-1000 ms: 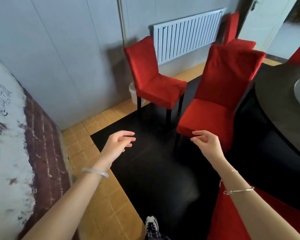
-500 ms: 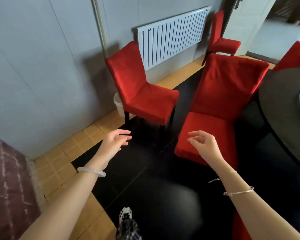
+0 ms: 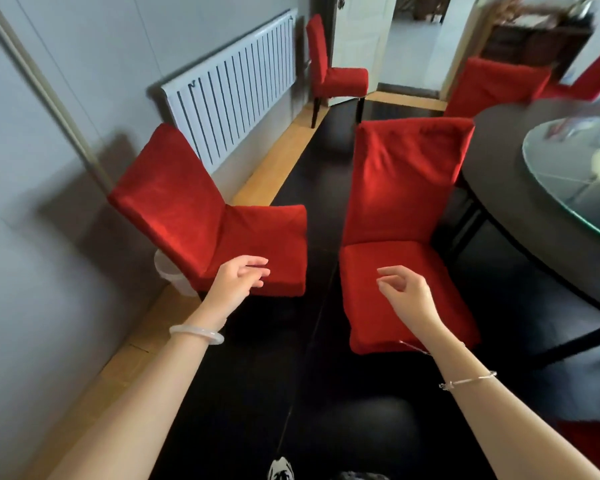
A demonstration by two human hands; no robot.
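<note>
Seats of the left chair [image 3: 187, 209] and the right chair [image 3: 402, 188], both red and standing side by side on the black floor [image 3: 319, 161] between radiator [image 3: 236, 88] and round table [image 3: 499, 161], show behind the left hand [image 3: 238, 282] and right hand [image 3: 407, 296], both empty with fingers loosely curled.

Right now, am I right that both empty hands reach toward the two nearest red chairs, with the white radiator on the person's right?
Not quite: the head view shows the white radiator on the person's left. The empty left hand and right hand do reach toward the wall-side chair and the table-side chair.
</note>
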